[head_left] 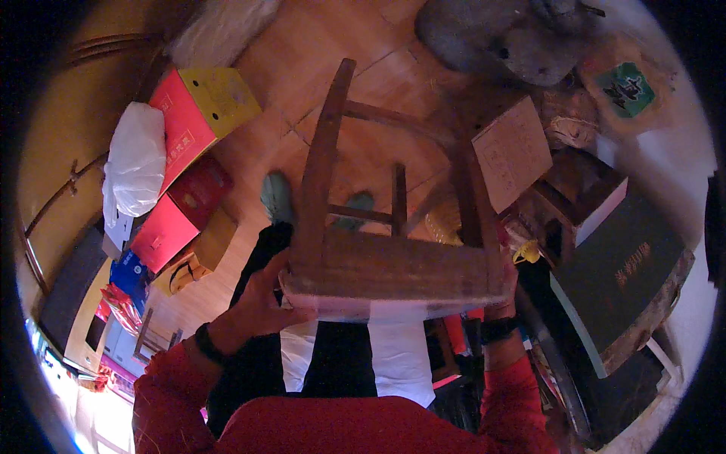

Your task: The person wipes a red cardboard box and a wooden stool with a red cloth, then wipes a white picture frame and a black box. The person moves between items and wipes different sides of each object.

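A brown wooden stool is held up in front of my body, tipped so that its legs point away from me and its seat faces me. My left hand is closed round the left edge of the seat, with the thumb near the seat's pale face. At the opposite edge my right hand grips the seat; the wood hides most of its fingers. Between the legs, crossbars show, with the tiled floor and my green shoes visible beyond them.
Red and yellow boxes stand at the left, a white plastic bag against them. To the right are a cardboard box, another wooden stool and a large dark green case. A grey bundle lies at the far right.
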`<state>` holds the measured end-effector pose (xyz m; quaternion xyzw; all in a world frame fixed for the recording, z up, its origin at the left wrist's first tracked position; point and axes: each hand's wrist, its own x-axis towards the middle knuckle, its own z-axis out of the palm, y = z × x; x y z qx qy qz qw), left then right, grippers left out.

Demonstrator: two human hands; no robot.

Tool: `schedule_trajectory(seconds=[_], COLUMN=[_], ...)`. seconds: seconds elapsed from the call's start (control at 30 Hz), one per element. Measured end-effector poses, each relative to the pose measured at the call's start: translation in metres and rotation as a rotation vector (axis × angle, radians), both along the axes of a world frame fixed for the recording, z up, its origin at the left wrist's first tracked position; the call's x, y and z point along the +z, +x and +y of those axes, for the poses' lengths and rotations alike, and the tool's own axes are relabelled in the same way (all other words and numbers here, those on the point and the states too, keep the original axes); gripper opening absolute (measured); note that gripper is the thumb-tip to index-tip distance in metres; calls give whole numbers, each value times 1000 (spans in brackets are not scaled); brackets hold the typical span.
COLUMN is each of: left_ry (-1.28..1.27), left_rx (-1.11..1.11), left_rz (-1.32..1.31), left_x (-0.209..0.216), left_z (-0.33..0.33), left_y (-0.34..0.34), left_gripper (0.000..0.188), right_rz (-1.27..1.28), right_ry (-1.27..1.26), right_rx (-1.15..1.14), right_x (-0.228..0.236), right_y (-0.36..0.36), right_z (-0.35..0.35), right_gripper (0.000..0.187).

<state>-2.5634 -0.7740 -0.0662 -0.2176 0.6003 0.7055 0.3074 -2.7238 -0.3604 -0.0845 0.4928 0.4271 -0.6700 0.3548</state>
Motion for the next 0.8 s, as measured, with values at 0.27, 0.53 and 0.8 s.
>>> schedule_trajectory(seconds=[0.27, 0.53, 0.8], left_ry=[-63, 18, -8], left_rx=[51, 321, 368], left_rz=[-67, -110, -182], left_x=[9, -15, -54], left_z=[-25, -48, -87], left_y=[-69, -102, -119], left_gripper=[71, 74, 71], right_rz=[219, 385, 234], right_ry=[202, 227, 105], right_rx=[-168, -160, -479], right_x=[-7, 37, 2], right_y=[15, 25, 76], right_z=[14, -26, 8], right_gripper=[25, 23, 29])
